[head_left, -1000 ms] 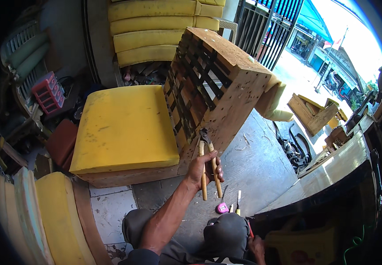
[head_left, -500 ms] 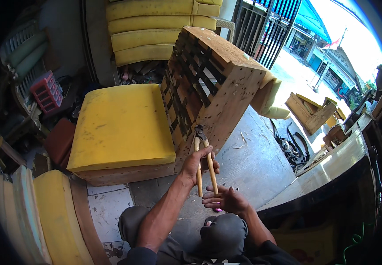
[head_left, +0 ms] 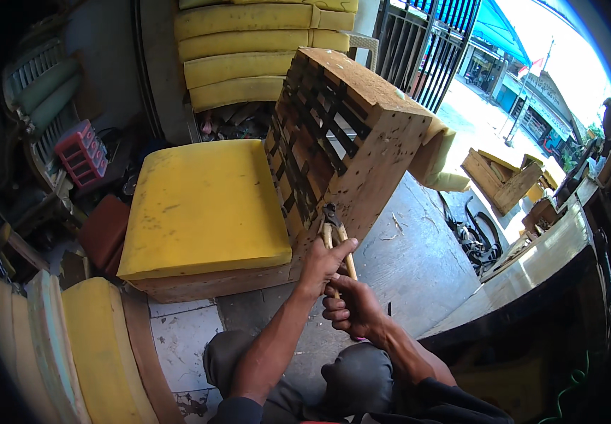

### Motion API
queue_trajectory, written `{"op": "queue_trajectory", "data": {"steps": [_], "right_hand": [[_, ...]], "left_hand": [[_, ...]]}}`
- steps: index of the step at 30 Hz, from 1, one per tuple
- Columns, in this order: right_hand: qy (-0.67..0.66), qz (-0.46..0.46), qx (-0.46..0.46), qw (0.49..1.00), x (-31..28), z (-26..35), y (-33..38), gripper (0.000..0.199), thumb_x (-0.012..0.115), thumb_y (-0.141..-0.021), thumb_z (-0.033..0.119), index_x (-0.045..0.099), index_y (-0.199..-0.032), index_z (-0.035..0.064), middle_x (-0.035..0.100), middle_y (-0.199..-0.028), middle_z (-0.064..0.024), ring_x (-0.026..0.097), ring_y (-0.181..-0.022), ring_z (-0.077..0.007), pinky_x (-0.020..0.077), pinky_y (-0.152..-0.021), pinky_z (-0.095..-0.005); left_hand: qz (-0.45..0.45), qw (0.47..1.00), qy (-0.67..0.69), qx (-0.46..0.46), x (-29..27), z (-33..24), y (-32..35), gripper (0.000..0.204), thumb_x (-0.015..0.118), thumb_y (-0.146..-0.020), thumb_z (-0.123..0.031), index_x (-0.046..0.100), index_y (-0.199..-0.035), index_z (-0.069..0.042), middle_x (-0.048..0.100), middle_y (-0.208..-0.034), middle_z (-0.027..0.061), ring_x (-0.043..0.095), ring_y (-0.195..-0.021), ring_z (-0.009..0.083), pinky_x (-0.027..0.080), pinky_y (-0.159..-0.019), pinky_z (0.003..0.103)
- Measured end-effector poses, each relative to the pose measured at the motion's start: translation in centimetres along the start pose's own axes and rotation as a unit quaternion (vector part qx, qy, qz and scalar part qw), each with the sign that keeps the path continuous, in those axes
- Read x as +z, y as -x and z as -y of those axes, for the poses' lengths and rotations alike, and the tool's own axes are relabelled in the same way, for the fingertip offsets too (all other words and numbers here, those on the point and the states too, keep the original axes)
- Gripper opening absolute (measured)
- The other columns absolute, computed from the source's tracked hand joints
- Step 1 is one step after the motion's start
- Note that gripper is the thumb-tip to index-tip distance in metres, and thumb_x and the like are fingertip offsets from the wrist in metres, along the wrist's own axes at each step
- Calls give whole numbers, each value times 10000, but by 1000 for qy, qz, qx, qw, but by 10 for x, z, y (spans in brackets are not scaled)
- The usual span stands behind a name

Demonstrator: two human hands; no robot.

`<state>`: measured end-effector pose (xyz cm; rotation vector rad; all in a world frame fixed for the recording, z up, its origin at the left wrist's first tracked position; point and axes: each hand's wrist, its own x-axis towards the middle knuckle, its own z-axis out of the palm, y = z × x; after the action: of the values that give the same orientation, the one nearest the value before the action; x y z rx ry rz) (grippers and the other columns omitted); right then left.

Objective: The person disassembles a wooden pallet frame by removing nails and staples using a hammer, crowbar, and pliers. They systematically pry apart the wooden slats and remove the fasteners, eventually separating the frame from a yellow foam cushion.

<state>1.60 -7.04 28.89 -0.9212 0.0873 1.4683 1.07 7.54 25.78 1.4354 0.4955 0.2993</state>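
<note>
Head view: wood-handled pincers [head_left: 328, 232] held two-handed near the side of an upright wooden frame [head_left: 384, 155].
The left hand [head_left: 323, 266] grasps the handles; the right hand [head_left: 355, 308] is curled around their lower end. Contact with the wood is unclear. Dark straps [head_left: 325, 107] appear already bared; yellow foam [head_left: 208, 208] still covers the low base [head_left: 210, 281].

From afar I see a pink rack [head_left: 88, 152] well left of the hands [head_left: 355, 309], black straps [head_left: 471, 246] ahead-right, a gate [head_left: 399, 49] farther ahead.
</note>
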Motion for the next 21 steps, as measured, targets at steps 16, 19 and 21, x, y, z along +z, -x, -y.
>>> {"op": "queue_trajectory", "data": {"steps": [16, 19, 21], "right_hand": [[-59, -109, -143, 982, 20, -48, -48, 312, 605, -973, 378, 469, -871, 116, 358, -618, 14, 328, -496, -95, 238, -438, -243], [-18, -92, -236, 967, 5, -67, -90, 328, 614, -974, 363, 429, -814, 145, 324, -620, 31, 305, -482, -93, 216, -445, -254], [-13, -71, -267, 961, 0, -73, -95, 336, 617, -976, 351, 415, -800, 147, 324, -637, 35, 308, -502, -95, 221, -453, -261]], "left_hand": [[175, 961, 208, -56, -29, -4, -6, 359, 761, -790, -2, 497, -1033, -14, 615, -686, 99, 647, -521, 205, 576, -454, 359], [232, 947, 219, -34, -45, 12, -19, 392, 777, -797, -8, 486, -1058, -35, 597, -677, 83, 641, -538, 196, 591, -480, 355], [241, 949, 204, -21, -48, 14, -21, 384, 775, -802, -10, 488, -1055, -37, 598, -678, 81, 643, -547, 192, 592, -485, 351]]}}
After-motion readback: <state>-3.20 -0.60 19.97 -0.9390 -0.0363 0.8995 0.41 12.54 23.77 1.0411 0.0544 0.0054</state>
